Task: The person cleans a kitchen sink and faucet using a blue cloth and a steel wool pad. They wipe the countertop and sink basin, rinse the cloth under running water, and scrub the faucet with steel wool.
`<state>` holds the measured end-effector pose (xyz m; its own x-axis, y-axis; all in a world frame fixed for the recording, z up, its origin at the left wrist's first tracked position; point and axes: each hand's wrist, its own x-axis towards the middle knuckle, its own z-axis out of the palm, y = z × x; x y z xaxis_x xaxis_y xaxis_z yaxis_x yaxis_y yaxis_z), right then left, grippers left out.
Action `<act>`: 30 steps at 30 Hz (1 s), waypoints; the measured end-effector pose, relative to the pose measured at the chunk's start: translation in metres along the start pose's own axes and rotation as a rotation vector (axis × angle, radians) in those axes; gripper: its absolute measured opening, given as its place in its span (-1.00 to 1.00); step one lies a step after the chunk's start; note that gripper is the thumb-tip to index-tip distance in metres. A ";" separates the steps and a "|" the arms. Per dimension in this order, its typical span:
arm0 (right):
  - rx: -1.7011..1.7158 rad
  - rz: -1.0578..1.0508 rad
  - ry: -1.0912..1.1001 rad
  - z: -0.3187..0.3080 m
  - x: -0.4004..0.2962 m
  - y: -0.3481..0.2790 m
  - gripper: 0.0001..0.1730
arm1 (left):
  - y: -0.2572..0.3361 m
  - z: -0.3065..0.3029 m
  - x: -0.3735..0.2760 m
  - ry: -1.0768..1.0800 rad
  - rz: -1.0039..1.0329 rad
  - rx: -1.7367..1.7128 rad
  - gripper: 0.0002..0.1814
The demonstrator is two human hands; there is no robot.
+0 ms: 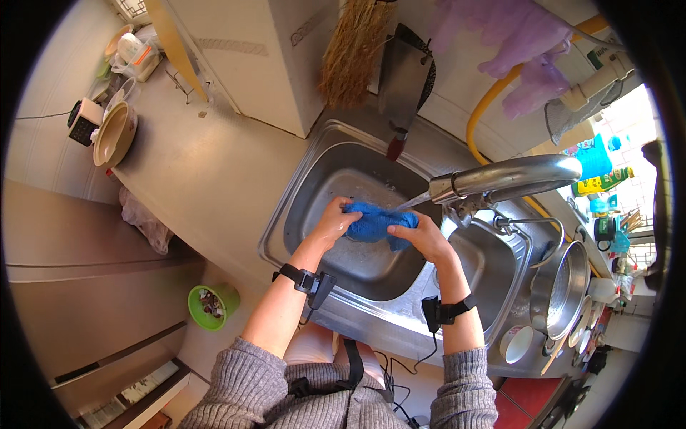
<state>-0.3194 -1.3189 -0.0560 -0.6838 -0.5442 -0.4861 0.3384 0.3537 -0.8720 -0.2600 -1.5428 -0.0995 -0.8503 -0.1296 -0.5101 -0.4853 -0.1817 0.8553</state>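
A wet blue cloth (370, 222) is stretched between my two hands above the left basin of a stainless steel sink (370, 287). My left hand (337, 220) grips its left end, thumb on top. On the other end, my right hand (423, 236) has its thumb pressed over the fabric. Water runs from the curved metal faucet (504, 174) onto the cloth's upper edge. Drops wet my left hand and wrist. The fingers beneath the cloth are partly hidden.
Right of the basin are a smaller basin (474, 254), a white bowl (517, 343) and a large steel steamer pot (560, 289). A straw broom (356, 53) and a metal cleaver-like blade (402, 75) hang behind. A green waste bin (228, 300) stands at lower left.
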 end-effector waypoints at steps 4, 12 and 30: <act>0.450 0.026 0.247 0.010 0.014 -0.008 -0.57 | -0.011 0.009 -0.003 -0.022 -0.167 -0.319 -0.64; -0.473 -0.455 0.569 0.095 0.023 -0.015 -0.74 | -0.028 0.047 0.011 -0.220 -0.327 -1.076 -0.60; -0.474 -0.349 0.820 0.051 0.022 -0.008 -0.72 | 0.015 0.065 -0.002 0.117 -0.309 -0.683 -0.45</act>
<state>-0.3040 -1.3723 -0.0625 -0.9895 -0.0469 0.1369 -0.1351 0.6378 -0.7583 -0.2792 -1.4819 -0.0795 -0.6501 -0.0706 -0.7566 -0.4321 -0.7847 0.4445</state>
